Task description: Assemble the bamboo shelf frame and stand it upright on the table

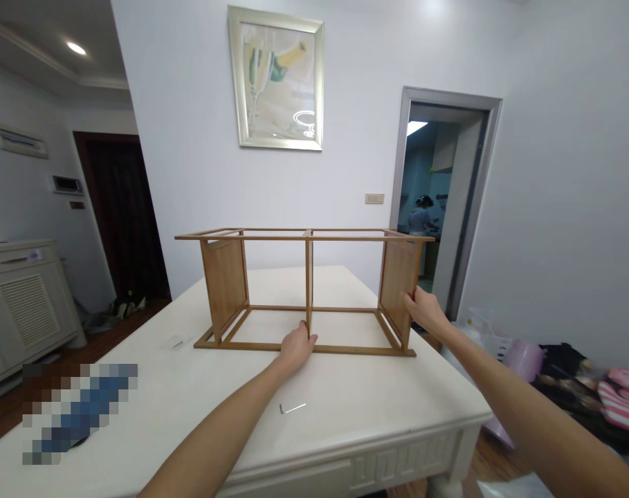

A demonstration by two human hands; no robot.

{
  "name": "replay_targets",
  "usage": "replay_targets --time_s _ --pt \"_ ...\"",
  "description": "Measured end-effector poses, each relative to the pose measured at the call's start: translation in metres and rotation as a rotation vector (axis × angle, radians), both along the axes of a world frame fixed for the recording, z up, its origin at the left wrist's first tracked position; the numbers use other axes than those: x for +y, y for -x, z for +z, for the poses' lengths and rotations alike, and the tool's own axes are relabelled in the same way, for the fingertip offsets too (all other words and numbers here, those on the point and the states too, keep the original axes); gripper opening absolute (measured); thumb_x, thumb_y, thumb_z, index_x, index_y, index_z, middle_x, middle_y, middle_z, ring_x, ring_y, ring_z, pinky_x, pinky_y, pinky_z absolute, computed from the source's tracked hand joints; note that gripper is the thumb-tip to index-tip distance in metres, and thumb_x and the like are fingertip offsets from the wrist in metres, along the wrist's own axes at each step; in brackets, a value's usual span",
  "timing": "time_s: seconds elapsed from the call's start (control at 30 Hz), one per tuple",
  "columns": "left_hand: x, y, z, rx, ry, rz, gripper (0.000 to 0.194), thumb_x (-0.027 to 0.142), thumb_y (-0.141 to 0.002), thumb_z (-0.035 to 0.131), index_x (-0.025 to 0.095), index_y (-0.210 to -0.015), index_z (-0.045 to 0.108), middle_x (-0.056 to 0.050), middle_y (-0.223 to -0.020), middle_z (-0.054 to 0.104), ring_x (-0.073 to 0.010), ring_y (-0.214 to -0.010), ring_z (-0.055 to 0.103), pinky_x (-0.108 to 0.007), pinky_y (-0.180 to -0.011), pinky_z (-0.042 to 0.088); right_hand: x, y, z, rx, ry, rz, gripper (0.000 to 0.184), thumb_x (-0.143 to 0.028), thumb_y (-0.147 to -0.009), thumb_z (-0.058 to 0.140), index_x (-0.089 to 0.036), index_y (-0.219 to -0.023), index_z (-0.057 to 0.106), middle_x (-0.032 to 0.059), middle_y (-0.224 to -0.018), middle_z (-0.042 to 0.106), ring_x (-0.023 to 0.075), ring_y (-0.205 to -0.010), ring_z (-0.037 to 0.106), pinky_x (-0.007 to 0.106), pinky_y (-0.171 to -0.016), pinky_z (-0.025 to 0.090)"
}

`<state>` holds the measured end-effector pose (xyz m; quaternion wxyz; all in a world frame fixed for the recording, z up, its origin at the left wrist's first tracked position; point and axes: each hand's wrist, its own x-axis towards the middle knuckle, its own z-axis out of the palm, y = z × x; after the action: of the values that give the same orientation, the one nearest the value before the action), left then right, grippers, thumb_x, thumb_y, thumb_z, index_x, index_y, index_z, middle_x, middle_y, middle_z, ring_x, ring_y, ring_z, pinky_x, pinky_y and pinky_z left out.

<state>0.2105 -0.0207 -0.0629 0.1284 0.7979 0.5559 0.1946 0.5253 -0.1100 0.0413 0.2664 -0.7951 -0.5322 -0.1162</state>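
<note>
A wooden shelf frame [308, 277] lies on its side on the white table [376, 387], with a solid panel at each end and a thinner divider in the middle. My left hand [297, 344] grips the lower part of the middle divider, close to the bottom rail. At the right end, my right hand [424, 308] is closed around the edge of the end panel [398, 294]. In front of the frame lies a small L-shaped hex key [293, 408], touched by neither hand.
A small clear plastic bag [176, 342] rests left of the frame, and a pixelated blue item [86, 411] lies at the table's left. Clothes and a pink container [524, 360] are piled on the right. Through a doorway, a person [422, 216] stands in another room.
</note>
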Motion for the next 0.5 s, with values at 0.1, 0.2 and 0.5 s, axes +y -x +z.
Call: replay_targets --time_s 0.1,0.2,0.5 --pt "-0.003 0.005 -0.004 0.03 -0.021 -0.005 0.036 0.042 -0.087 0.053 0.013 -0.109 0.055 -0.018 -0.11 0.066 -0.0321 -0.105 0.062 -0.038 -0.086 0.042 -0.015 0.018 0.014 -0.123 0.036 -0.114 0.034 -0.044 -0.095 0.04 -0.015 -0.097 0.057 0.0168 -0.088 0.068 0.0282 -0.079 0.066 0.033 -0.063 0.043" --pt "-0.007 0.012 -0.009 0.091 -0.047 -0.011 0.039 0.048 -0.086 0.052 0.014 -0.103 0.06 -0.018 -0.11 0.065 -0.0335 -0.111 0.057 -0.041 -0.095 0.038 -0.041 0.048 0.043 -0.402 -0.121 -0.167 0.037 -0.044 -0.095 0.037 -0.012 -0.103 0.055 0.0206 -0.096 0.063 0.0311 -0.084 0.063 0.035 -0.063 0.043" --pt "-0.004 0.063 -0.026 0.09 -0.037 0.178 0.05 0.054 -0.087 0.045 0.01 -0.104 0.06 -0.02 -0.111 0.064 -0.0316 -0.108 0.057 -0.037 -0.089 0.041 -0.006 0.132 0.134 -0.922 -0.279 0.244 0.055 -0.042 -0.092 0.049 -0.009 -0.135 0.039 0.0232 -0.131 0.053 0.0388 -0.123 0.043 0.049 -0.1 0.029"
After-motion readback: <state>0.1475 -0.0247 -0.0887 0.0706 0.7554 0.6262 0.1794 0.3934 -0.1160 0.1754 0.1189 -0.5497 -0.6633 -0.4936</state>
